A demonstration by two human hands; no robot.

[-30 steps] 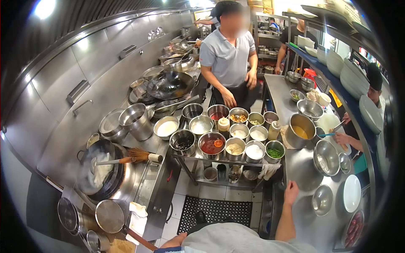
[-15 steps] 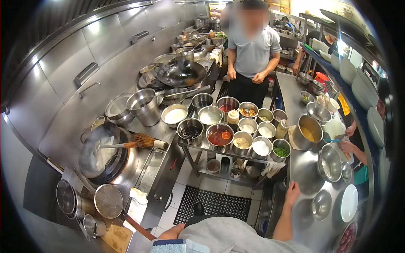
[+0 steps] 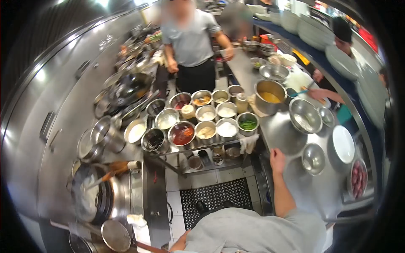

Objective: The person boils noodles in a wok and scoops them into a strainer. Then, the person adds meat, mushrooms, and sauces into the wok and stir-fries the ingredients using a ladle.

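My right hand [image 3: 277,160] hangs over the near edge of the steel counter on my right, its fingers loosely curled with nothing showing in them. Below the lower edge of my shirt front, part of my left hand or wrist [image 3: 182,241] shows; its fingers are hidden. Ahead of me a rack holds several steel pots, among them one of red sauce [image 3: 183,134], one of white powder [image 3: 227,129] and one of chopped greens [image 3: 247,123]. A steel bowl [image 3: 313,159] sits on the counter right of my right hand.
A wok [image 3: 84,211] with a brush [image 3: 122,167] across it stands at left, a strainer [image 3: 116,236] nearer me. A co-worker [image 3: 190,42] stands beyond the rack; another person's hand [image 3: 318,95] works at right. A white plate [image 3: 343,144] and black mat [image 3: 219,198] are nearby.
My view has swung to the right, so the wok and rack sit further left. The co-worker's arms have spread apart. My right hand stays loosely curled by the counter.
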